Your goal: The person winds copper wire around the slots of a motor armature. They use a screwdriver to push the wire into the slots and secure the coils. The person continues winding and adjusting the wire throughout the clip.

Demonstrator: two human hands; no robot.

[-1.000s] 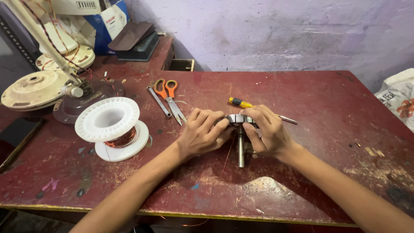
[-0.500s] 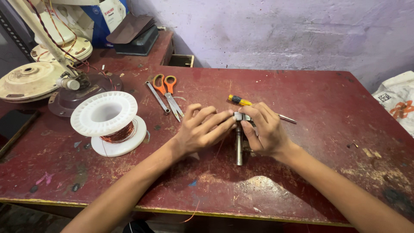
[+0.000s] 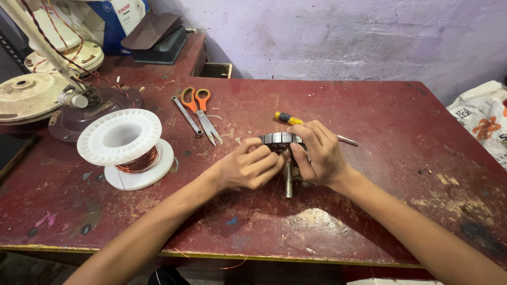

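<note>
The motor stator (image 3: 282, 139) with its steel shaft (image 3: 288, 182) is probably heavy and stiff for its size, with hard, perhaps sharp slot edges, and any fine wire on it would be fragile; it seems best held by the outer rim or the shaft. It looks like a grey ring of stacked metal plates, the shaft pointing to 6 o'clock. It lies near the middle of the red table (image 3: 401, 121). The left hand (image 3: 248, 168) curls closed against it, the right hand (image 3: 317, 155) grips its rim. The copper wire spool (image 3: 127, 148) stands at 9 o'clock, the scissors (image 3: 200, 111) at 11 o'clock, and the screwdriver (image 3: 288, 117) just behind.
</note>
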